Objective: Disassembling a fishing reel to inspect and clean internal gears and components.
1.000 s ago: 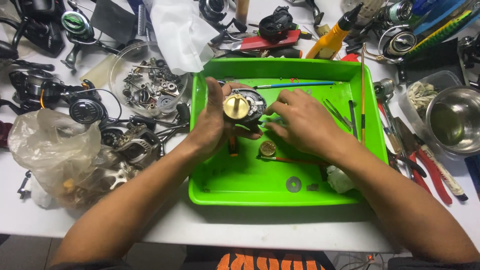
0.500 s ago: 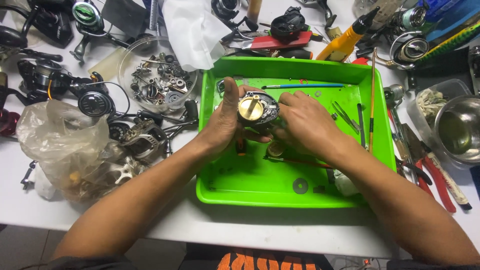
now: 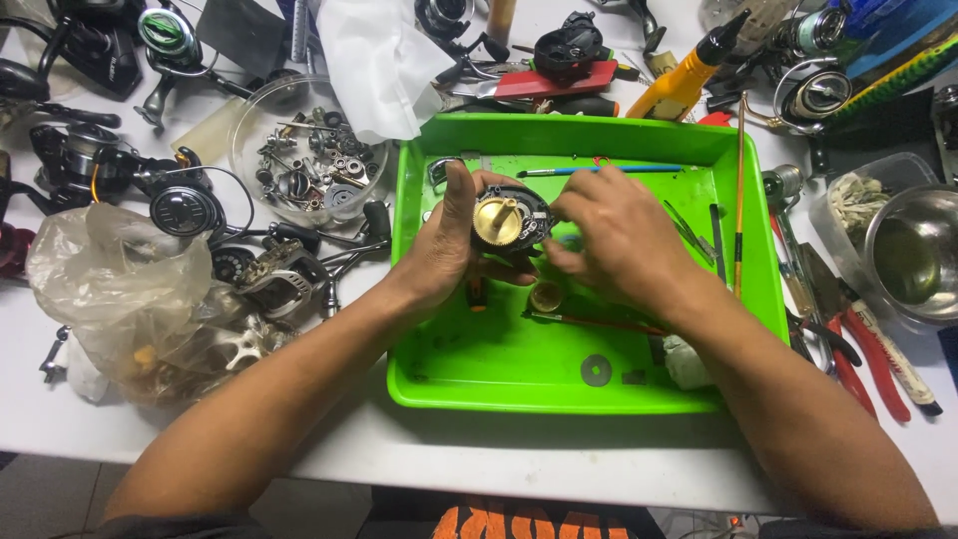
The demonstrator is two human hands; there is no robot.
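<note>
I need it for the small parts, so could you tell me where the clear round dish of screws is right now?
In the head view, the clear dish sits on the white table, just left of the green tray, up beyond the left hand.

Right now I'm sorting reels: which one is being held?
The black reel with the brass gear, gripped in the left hand over the green tray; the other reels lie on the table.

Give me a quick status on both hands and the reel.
Left hand grips black reel body with brass gear over green plastic tray. Right hand fingers at its side. Loose washer on tray, not obstructing.
</note>
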